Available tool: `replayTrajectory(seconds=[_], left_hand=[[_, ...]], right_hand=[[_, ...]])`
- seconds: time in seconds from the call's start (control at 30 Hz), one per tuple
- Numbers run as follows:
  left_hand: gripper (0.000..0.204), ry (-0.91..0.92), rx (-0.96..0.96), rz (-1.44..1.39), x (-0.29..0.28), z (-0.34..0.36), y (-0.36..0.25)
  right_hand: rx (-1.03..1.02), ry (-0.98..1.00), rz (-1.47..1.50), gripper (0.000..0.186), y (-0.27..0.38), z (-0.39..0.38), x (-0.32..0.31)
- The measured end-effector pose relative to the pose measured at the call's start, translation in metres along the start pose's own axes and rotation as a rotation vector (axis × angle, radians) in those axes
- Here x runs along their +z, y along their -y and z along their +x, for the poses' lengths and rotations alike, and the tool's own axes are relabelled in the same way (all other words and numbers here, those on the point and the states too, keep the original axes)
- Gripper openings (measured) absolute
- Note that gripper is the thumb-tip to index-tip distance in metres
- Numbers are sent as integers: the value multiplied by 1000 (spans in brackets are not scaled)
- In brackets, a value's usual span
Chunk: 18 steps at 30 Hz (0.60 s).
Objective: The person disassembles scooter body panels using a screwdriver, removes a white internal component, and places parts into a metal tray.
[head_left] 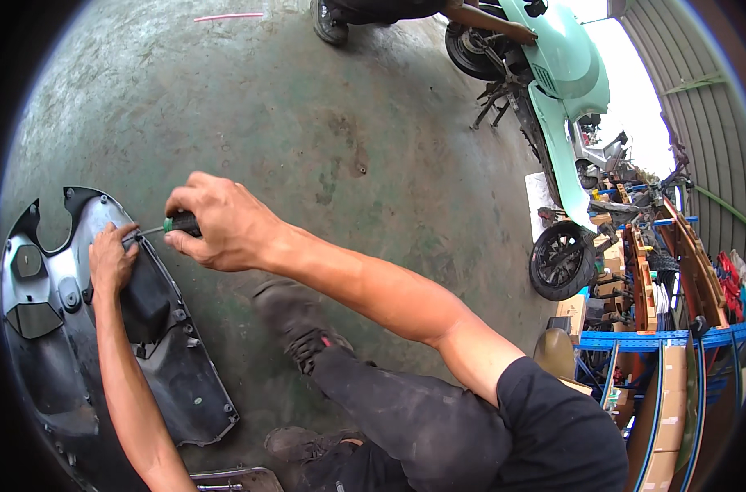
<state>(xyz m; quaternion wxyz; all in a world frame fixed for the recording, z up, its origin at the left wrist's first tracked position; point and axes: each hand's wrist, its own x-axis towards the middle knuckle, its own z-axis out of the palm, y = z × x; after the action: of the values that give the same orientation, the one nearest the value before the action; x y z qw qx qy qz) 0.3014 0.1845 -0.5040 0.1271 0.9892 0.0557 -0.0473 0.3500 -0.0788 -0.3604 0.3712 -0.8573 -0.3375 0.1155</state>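
Observation:
My right hand (pixel 225 225) is closed around the dark green-and-black handle of a screwdriver (pixel 183 223). Its thin metal shaft points left and meets the edge of a large black plastic scooter panel (pixel 156 320). On that edge rests my left hand (pixel 113 258), its fingers bent and gripping beside a small fitting where the shaft ends. The exact tip of the screwdriver is hidden near these fingers. The panel lies on the floor at the left, its moulded inner side facing up, with screw holes, ribs and a rounded cutout at its far end.
A mint-green scooter (pixel 553 98) stands at the far right, and another person's hand (pixel 520 34) touches it. Blue shelving (pixel 635 339) with boxes and parts fills the right side. My shoe (pixel 295 320) is beside the panel. A metal tray (pixel 238 477) lies at the bottom.

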Motion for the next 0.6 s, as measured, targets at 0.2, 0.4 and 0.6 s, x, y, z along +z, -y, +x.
replayTrajectory(seconds=[0.2, 0.4, 0.6], left_hand=[[25, 14, -86, -71, -19, 2, -5], [24, -37, -115, -108, 0, 9, 8], [29, 106, -176, -143, -11, 16, 4]], right_hand=[[101, -37, -40, 32, 24, 6, -7], [-130, -85, -9, 22, 8, -10, -1], [-39, -69, 248, 41, -24, -54, 30]])
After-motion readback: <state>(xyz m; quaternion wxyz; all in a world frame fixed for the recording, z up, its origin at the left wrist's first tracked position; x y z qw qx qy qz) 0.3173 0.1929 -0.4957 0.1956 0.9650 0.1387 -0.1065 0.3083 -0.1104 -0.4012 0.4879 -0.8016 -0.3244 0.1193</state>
